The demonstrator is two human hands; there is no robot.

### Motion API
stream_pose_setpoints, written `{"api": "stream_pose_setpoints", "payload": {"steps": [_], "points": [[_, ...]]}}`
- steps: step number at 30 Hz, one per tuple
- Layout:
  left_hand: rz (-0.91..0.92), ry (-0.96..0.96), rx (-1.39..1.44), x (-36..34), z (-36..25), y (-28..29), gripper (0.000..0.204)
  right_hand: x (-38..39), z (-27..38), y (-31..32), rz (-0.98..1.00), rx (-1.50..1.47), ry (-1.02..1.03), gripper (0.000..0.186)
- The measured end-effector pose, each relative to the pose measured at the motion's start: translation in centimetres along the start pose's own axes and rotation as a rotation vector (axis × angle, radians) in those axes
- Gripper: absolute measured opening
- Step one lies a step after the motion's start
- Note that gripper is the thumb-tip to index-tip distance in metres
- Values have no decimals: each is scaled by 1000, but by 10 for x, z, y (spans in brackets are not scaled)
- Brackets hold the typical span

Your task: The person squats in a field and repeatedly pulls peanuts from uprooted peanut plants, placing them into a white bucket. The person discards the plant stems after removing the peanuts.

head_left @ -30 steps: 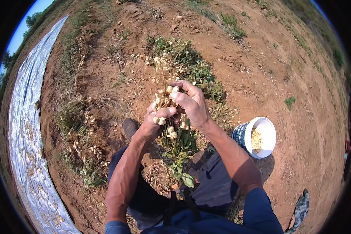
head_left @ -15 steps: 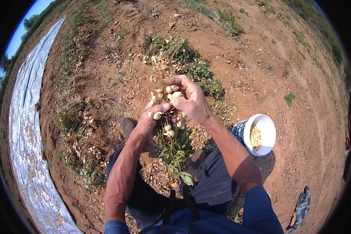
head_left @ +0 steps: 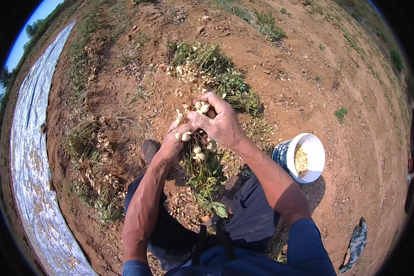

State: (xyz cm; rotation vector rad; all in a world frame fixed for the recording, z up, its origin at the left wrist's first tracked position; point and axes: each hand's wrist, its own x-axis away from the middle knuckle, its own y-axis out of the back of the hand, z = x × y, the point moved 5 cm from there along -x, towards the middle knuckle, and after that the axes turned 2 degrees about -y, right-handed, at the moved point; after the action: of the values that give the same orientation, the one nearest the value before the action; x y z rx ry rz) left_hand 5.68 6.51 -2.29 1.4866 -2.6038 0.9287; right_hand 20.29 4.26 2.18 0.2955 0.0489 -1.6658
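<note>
Between my hands hangs an uprooted peanut plant (head_left: 206, 172), its pale pods up at the roots and its green leaves down between my legs. My left hand (head_left: 172, 143) is closed round the stems just below the roots. Fingers curled, my right hand (head_left: 218, 122) holds several peanuts (head_left: 202, 107) at the top of the bunch, its thumb laid across them near my left fingers. More pods (head_left: 198, 154) dangle under the hands. To the right, a white bucket (head_left: 313, 158) leans toward me with shelled-looking pale peanuts (head_left: 301, 162) inside.
A heap of pulled peanut plants (head_left: 211, 69) lies ahead, another (head_left: 94, 170) at the left. A long silvery sheet (head_left: 30, 138) with scattered pods runs along the far left. A camouflage-patterned cloth (head_left: 355, 244) rests on the soil at lower right. My shoe (head_left: 150, 150) stands beside the plant.
My right thumb has shifted left across the pods toward my left hand, and the right hand has moved slightly left. The left hand keeps its hold on the plant.
</note>
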Motion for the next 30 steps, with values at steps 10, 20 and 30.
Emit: {"api": "stream_pose_setpoints", "payload": {"steps": [10,20,30], "points": [[44,84,3,-10,19,3,27,-9,-22,2,-32,312,-12,56],[9,74,-118,-9,12,0,34,-9,-17,-1,-167,451,148,48],[67,-15,-45,11,-1,-11,30,-12,-32,-2,152,-215,-120,47]]}}
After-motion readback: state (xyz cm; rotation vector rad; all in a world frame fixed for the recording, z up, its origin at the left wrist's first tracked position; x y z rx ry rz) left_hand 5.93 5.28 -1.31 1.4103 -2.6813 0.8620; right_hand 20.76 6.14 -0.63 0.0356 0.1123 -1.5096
